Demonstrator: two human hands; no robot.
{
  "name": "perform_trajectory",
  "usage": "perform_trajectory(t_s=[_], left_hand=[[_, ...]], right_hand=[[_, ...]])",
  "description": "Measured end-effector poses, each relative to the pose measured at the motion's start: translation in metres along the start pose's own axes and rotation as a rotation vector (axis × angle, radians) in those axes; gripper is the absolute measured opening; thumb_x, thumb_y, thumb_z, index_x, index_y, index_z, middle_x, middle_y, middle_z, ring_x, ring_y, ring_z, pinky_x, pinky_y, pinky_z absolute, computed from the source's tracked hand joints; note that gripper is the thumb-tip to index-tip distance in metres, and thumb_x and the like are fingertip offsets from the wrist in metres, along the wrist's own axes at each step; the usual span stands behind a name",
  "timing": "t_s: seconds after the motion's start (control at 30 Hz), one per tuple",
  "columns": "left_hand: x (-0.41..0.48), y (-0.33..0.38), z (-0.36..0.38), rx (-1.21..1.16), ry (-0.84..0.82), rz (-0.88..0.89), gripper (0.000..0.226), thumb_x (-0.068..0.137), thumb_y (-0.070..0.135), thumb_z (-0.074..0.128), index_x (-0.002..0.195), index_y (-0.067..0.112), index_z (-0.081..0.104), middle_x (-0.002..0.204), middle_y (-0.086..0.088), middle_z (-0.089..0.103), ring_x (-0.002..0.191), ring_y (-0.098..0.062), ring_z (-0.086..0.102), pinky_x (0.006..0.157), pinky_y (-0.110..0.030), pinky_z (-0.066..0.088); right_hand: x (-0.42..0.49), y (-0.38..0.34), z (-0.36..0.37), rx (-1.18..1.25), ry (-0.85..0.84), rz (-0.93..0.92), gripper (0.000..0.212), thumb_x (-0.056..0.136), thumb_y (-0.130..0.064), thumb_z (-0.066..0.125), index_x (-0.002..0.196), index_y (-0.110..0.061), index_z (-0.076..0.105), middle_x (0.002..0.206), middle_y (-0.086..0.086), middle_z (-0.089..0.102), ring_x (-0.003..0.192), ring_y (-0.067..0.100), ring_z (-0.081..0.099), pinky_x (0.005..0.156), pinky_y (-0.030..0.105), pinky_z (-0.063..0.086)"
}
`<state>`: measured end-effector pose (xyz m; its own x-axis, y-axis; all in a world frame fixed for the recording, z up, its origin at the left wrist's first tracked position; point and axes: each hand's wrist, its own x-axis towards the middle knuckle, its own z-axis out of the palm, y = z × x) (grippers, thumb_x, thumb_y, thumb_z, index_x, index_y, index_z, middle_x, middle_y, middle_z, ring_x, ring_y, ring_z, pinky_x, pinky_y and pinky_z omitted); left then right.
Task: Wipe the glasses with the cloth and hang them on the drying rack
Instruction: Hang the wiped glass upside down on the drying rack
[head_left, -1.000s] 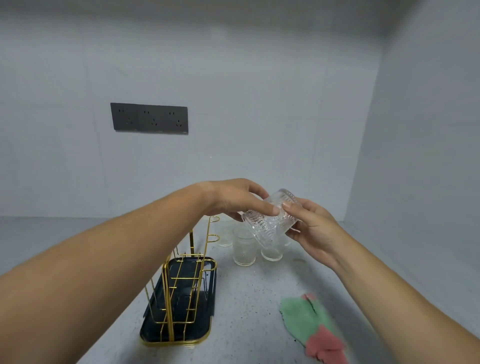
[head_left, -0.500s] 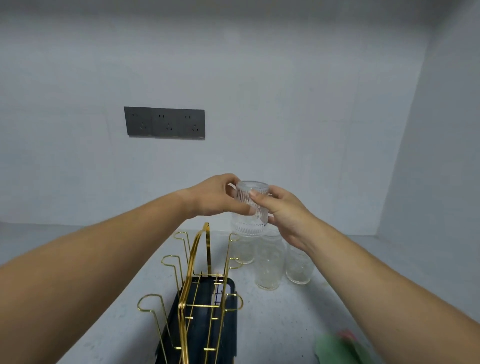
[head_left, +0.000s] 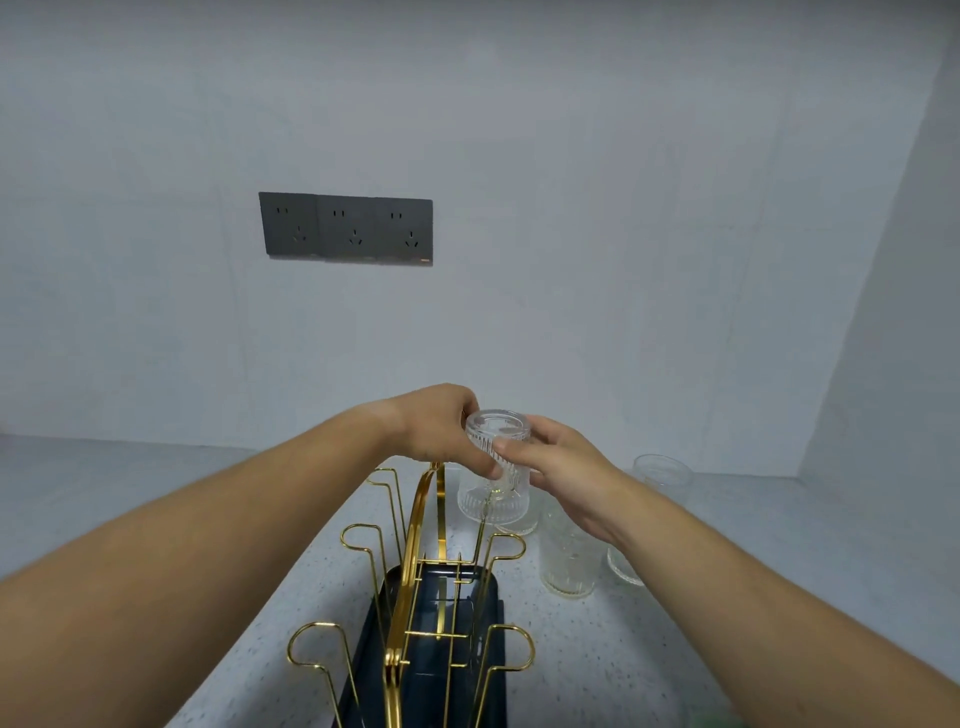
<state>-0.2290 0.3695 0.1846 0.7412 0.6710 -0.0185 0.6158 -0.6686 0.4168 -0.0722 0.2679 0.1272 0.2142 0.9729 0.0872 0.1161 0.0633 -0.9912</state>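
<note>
One clear ribbed glass tumbler (head_left: 496, 431), upside down, sits over a far right-side prong of the gold wire drying rack (head_left: 415, 545). The left hand (head_left: 431, 426) and right hand (head_left: 566, 467) each grip its sides. Other clear glasses (head_left: 566, 566) stand just right of it on the speckled grey counter (head_left: 727, 571)

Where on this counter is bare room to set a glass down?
Free: the speckled grey countertop left of the gold wire drying rack, and right of the standing clear ribbed glasses. Crowded between rack and glasses.
</note>
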Motion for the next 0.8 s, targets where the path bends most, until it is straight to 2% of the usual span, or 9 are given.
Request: perform_trajectory(t_s=[0.1,0.17,0.27,0.37,0.53,0.67,0.8], left_hand=[[0.002,-0.002,0.005,0.053,-0.069,-0.019,0.060,0.077,0.047,0.090,0.119,0.015,0.060,0.113,-0.004,0.069,0.107,-0.024,0.066,0.097,-0.042,0.057],[0.004,-0.002,0.008,0.062,-0.110,-0.031,0.061,0.078,0.048,0.089,0.120,0.013,0.061,0.116,-0.007,0.070,0.110,-0.026,0.067,0.099,-0.043,0.056],[0.006,-0.003,0.009,0.055,-0.158,-0.060,0.062,0.079,0.049,0.087,0.121,0.011,0.064,0.120,-0.009,0.070,0.114,-0.027,0.065,0.104,-0.043,0.055],[0.007,-0.003,0.007,0.035,-0.203,-0.082,0.060,0.081,0.050,0.085,0.121,0.009,0.067,0.123,-0.010,0.069,0.117,-0.026,0.063,0.104,-0.040,0.051],[0.011,-0.008,0.009,-0.006,-0.238,-0.092,0.054,0.081,0.052,0.084,0.114,0.012,0.069,0.103,0.004,0.064,0.098,-0.013,0.056,0.095,-0.033,0.045],[0.013,-0.009,0.008,-0.018,-0.253,-0.114,0.052,0.079,0.056,0.085,0.110,0.016,0.070,0.107,0.006,0.065,0.109,-0.015,0.055,0.104,-0.037,0.043],[0.015,-0.010,0.007,-0.018,-0.285,-0.127,0.049,0.080,0.058,0.082,0.106,0.017,0.072,0.102,0.008,0.066,0.106,-0.013,0.053,0.109,-0.040,0.038]], right_hand=[[0.000,0.011,0.002,-0.039,0.001,0.036,0.033,0.093,-0.021,0.073,0.125,-0.025,0.069,0.117,-0.005,0.077,0.115,0.016,0.069,0.111,0.045,0.049],[0.000,0.018,0.001,-0.061,-0.004,0.062,0.033,0.091,-0.022,0.074,0.124,-0.026,0.069,0.118,-0.005,0.077,0.117,0.017,0.067,0.114,0.048,0.045],[-0.003,0.025,0.001,-0.054,-0.043,0.092,0.031,0.093,-0.023,0.072,0.124,-0.027,0.070,0.119,-0.004,0.077,0.120,0.017,0.066,0.116,0.049,0.041],[-0.004,0.030,0.001,-0.031,-0.068,0.106,0.025,0.099,-0.023,0.065,0.123,-0.020,0.071,0.119,0.002,0.077,0.120,0.021,0.068,0.117,0.049,0.042],[-0.003,0.039,0.001,-0.036,-0.083,0.105,0.026,0.104,-0.025,0.058,0.125,-0.019,0.071,0.124,0.004,0.075,0.124,0.024,0.066,0.118,0.052,0.040],[-0.005,0.040,0.002,-0.014,-0.082,0.110,0.027,0.105,-0.021,0.056,0.128,-0.014,0.069,0.125,0.006,0.074,0.123,0.022,0.067,0.116,0.047,0.043],[-0.007,0.037,0.002,-0.043,-0.088,0.121,0.027,0.105,-0.024,0.056,0.128,-0.018,0.069,0.124,0.002,0.075,0.122,0.019,0.067,0.116,0.046,0.043]])
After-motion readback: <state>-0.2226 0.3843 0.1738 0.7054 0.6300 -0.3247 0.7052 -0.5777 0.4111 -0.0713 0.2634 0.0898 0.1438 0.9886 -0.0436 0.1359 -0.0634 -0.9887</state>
